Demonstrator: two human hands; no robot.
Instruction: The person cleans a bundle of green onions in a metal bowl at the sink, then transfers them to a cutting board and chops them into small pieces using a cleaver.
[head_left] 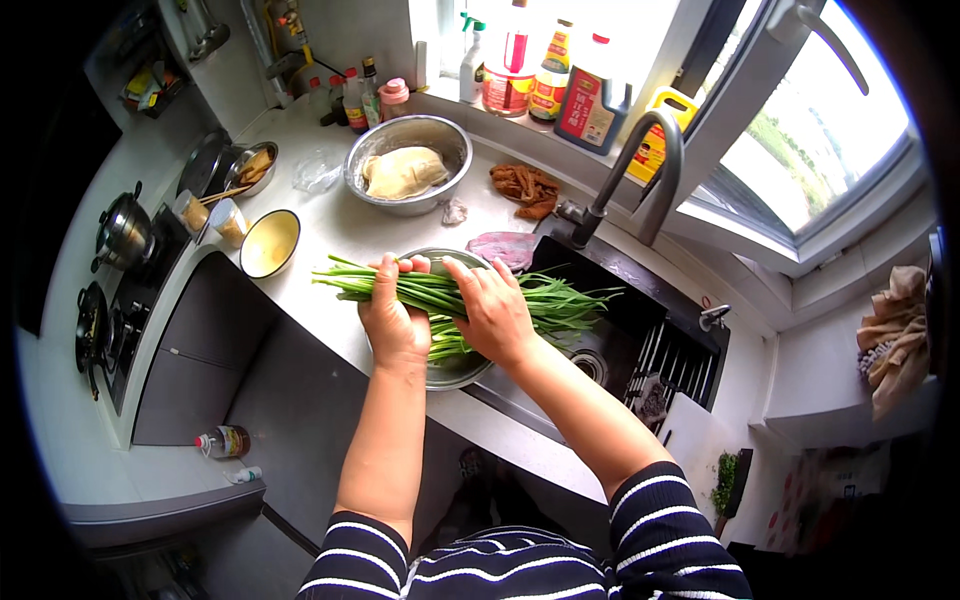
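A metal basin [458,379] sits on the white worktop [322,228]; a bunch of green chives [431,291] is held above it. Over the basin's left side, the left hand [396,322] grips the bunch; over its right, the right hand [498,318] (partly open, fingers extended) touches the stalks.

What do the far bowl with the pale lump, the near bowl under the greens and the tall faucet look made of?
Far bowl: probably stainless steel; its silvery wall is softly shiny.
Near bowl: perhaps metal too; its grey rim looks smooth, but the greens hide much.
Tall faucet: likely metal, dark grey finish, with soft highlights.
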